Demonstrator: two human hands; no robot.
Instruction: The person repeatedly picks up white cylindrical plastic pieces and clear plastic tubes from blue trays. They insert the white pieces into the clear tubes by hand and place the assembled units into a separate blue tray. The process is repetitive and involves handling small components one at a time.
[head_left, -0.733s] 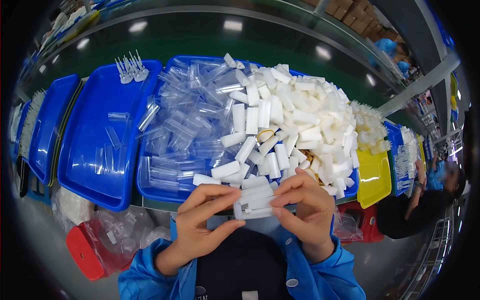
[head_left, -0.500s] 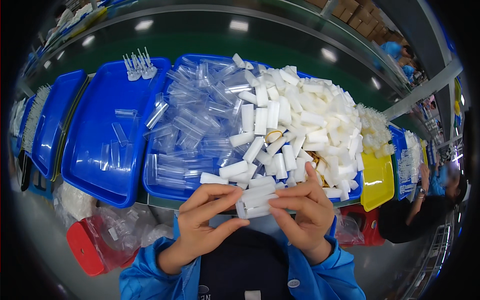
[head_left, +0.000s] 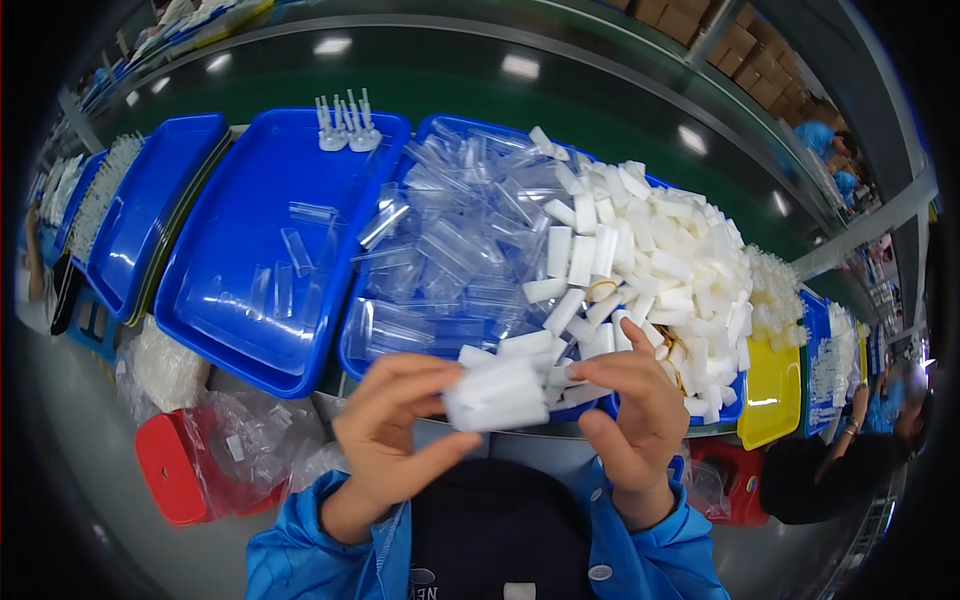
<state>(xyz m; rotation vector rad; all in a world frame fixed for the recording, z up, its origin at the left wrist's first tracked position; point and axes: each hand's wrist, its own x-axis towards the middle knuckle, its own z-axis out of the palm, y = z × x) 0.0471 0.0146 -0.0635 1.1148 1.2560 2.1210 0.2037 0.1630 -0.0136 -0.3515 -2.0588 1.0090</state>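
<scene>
Left hand (head_left: 395, 420): one, thumb and fingers pinched on the white bundle.
Right hand (head_left: 635, 415): one, fingers apart, just beside the bundle's right end.
White bundle (head_left: 497, 393): one, between the hands; blurred, so its parts cannot be counted.
Good handling: probably a light, even pinch, the ends squared with the freer hand.
White pieces (head_left: 690, 260): heaped, uncountable.
Clear pieces (head_left: 450, 250): uncountable beside them; about four in the left-hand blue tray (head_left: 220, 230).
Red stools (head_left: 160, 460): two.
</scene>
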